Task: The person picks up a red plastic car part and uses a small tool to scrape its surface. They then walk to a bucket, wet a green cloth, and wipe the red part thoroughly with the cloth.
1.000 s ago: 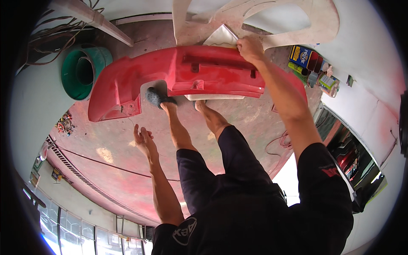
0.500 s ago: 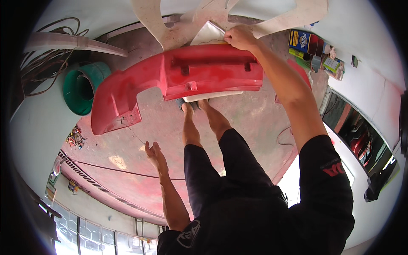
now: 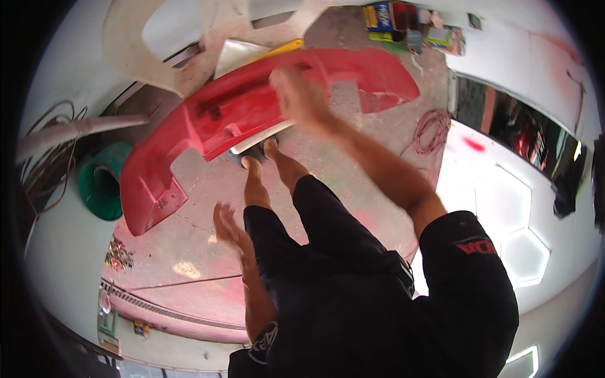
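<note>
A red car bumper [image 3: 252, 104] stretches across in front of me, with dull, paler patches on its face. My right hand [image 3: 299, 97] hovers in front of the bumper's middle, so smeared by motion that its fingers cannot be made out. Low on the left, away from the bumper, my left hand [image 3: 232, 230] hangs in the air with fingers stretched and nothing in them. Behind the bumper's upper edge lie a white sheet [image 3: 238, 55] and a long yellow piece [image 3: 285, 48]. A white support [image 3: 261, 137] shows under the bumper's lower edge, near my feet.
Beyond the bumper stands a pale panel with large cutouts [image 3: 217, 31]. A green drum [image 3: 104, 183] is at left, below hanging cables [image 3: 53, 135]. Cans and bottles [image 3: 409, 28] stand far right, with a coiled red hose [image 3: 432, 131] nearer. Small debris [image 3: 118, 254] lies on the floor.
My right hand has left the bumper's far edge and come nearer, over its middle. The yellow piece shows more now. My view has turned, bringing the bumper's right end into sight.
</note>
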Tool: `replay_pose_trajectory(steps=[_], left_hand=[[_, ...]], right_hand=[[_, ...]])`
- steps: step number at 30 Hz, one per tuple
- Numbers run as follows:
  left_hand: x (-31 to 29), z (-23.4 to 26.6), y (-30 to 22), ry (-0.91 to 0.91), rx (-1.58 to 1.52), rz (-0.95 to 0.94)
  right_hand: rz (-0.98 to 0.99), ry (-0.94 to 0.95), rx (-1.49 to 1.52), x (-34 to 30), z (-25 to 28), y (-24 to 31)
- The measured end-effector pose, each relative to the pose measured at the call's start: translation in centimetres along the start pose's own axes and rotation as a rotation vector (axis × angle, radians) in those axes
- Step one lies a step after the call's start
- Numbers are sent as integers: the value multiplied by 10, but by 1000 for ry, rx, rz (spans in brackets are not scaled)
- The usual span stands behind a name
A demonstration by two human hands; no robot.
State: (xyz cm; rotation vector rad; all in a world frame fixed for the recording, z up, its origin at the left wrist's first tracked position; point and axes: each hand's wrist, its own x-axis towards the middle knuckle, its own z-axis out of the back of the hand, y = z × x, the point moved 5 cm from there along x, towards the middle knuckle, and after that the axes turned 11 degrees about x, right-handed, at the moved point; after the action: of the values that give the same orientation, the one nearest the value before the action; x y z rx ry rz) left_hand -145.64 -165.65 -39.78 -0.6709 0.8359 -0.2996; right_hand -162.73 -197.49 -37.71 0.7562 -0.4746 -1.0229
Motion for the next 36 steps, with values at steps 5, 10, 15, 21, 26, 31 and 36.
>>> replay_pose_trajectory(steps=[5, 10, 15, 21, 26, 31, 36], left_hand=[[13, -110, -146, 415, -625, 6], [34, -159, -143, 311, -842, 206], [39, -206, -143, 219, -952, 241], [-15, -279, -127, 226, -914, 244], [-54, -328, -114, 315, -849, 350], [-99, -318, -97, 496, 348, 109], [-143, -369, -180, 201, 739, -1058]], right_hand=[[-334, 243, 14, -117, -4, 63], [-419, 136, 202, -186, 34, 17], [-983, 129, 916, -256, 87, -79], [-842, -36, 902, -254, 157, -116], [-507, -43, 488, -265, 176, -153], [-306, 3, 194, -260, 212, -199], [-252, 192, 252, -231, 222, -229]])
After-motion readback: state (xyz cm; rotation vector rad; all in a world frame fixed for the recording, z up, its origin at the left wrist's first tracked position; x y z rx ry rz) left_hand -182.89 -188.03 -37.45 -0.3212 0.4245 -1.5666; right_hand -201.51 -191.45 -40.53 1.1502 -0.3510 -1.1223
